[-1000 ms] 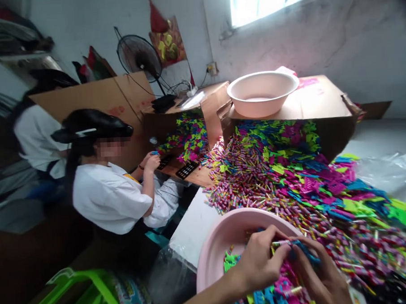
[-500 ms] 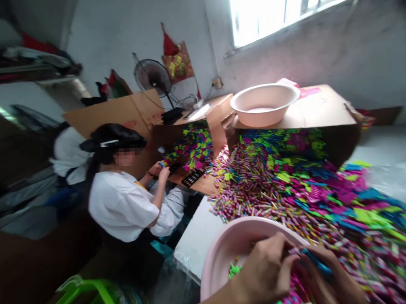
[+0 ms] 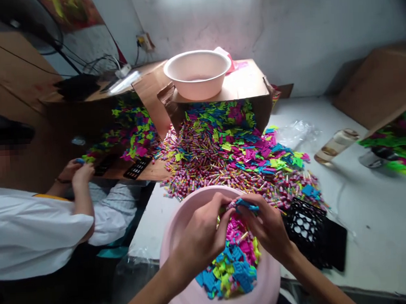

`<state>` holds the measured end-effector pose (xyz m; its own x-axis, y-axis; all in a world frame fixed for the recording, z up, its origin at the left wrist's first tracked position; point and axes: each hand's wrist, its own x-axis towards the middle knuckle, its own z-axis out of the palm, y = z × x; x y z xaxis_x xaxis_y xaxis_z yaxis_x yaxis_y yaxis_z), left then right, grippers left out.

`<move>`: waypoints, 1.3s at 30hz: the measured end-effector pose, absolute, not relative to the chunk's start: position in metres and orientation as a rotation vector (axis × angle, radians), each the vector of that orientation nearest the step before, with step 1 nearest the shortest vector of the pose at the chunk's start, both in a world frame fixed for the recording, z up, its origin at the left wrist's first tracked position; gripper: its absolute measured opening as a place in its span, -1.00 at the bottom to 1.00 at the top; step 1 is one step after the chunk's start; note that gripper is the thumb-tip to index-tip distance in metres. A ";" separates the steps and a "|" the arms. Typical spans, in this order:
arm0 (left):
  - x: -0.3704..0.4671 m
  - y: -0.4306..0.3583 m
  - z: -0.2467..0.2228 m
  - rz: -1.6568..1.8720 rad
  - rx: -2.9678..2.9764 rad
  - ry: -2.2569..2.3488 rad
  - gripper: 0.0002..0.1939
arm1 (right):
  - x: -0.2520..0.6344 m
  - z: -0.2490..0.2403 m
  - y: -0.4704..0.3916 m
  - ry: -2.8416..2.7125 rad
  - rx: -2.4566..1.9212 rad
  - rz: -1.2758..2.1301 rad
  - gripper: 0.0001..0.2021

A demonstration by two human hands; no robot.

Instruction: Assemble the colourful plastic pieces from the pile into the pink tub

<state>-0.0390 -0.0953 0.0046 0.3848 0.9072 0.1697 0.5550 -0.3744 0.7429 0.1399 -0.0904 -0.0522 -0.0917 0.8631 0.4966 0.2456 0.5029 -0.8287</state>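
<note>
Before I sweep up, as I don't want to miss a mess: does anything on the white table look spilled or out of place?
Yes: small sticks and coloured plastic pieces lie loose in front of the open cardboard box, which resembles a spill, though it could be deliberate.

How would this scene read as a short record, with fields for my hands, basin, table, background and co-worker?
Left hand: pinches a small pinkish stick
Right hand: holds a blue plastic piece
Basin: pink, below both hands, blue, pink and yellow-green pieces inside
Table: white; heap of small sticks, bottle at right
Background: pale basin on a cardboard box
Co-worker: at left in white, both hands together
</note>
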 end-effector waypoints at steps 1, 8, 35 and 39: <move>-0.036 -0.098 0.005 0.783 2.067 1.276 -0.90 | 0.141 -0.051 -0.091 -1.617 -0.955 0.676 -0.80; -0.037 -0.100 0.014 0.747 2.108 1.181 -0.90 | 0.149 -0.051 -0.094 -1.637 -0.767 0.741 -0.71; -0.082 0.122 -0.137 0.131 2.520 1.441 -0.74 | 0.205 -0.160 0.093 -1.552 -1.519 0.575 -0.69; -0.057 0.151 -0.165 0.054 2.574 1.419 -0.63 | 0.210 -0.175 0.149 -1.313 -1.647 0.585 -0.63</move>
